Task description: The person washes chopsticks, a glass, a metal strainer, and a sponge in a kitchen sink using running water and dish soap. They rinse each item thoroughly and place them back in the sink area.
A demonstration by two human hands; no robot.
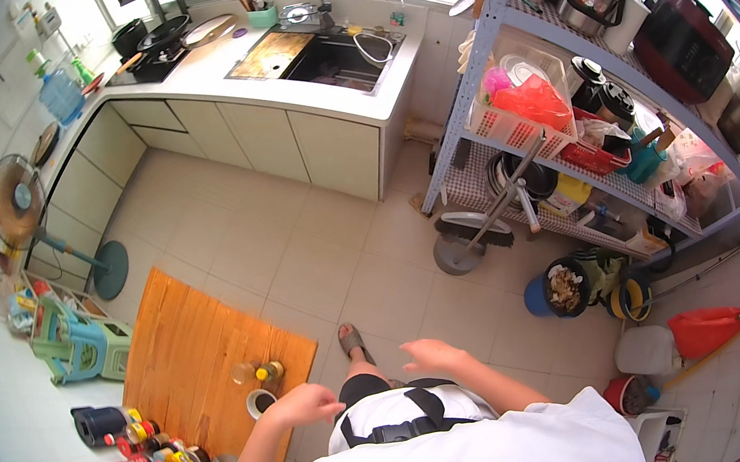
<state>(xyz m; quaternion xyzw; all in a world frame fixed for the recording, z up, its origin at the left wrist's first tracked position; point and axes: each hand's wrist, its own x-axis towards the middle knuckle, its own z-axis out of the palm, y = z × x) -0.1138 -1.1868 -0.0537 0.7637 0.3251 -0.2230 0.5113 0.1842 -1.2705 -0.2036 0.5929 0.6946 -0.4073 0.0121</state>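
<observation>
My left hand hangs over the near right edge of a wooden table, holding nothing, its fingers loosely bent. Beside that wrist is a white bowl with dark liquid in it. Just beyond the bowl, a small bottle with a yellow cap and a clear glass container stand close together. In front of my waist floats my right hand, also holding nothing, thumb apart from the fingers. Under it lies the tiled floor, where my sandalled foot shows.
Several sauce bottles crowd the table's left side. Plastic stools and a standing fan are beyond. Ahead runs a counter with a sink. At right stand a loaded shelf rack, a broom and dustpan, and a full waste bin.
</observation>
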